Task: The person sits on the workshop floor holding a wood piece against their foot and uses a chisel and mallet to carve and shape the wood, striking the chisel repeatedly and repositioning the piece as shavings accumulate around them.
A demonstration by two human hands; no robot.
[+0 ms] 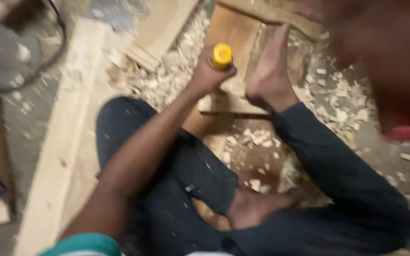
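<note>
Left hand (209, 73) has its fingers wrapped tight round a yellow-handled chisel (222, 56), upright, blade down on the wooden board (233, 35) on the floor. A bare foot (271, 71) pins the board steady. Right hand blurred, grip unclear.

A woodworking shop floor: wood shavings (167, 83) (heaped everywhere), raw planks (58, 156) and a cable (48, 61).

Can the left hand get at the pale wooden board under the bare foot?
Probably yes. The left hand, closed round a yellow-handled tool, sits right over the board. Nothing lies between them, though the foot covers part of it.
</note>
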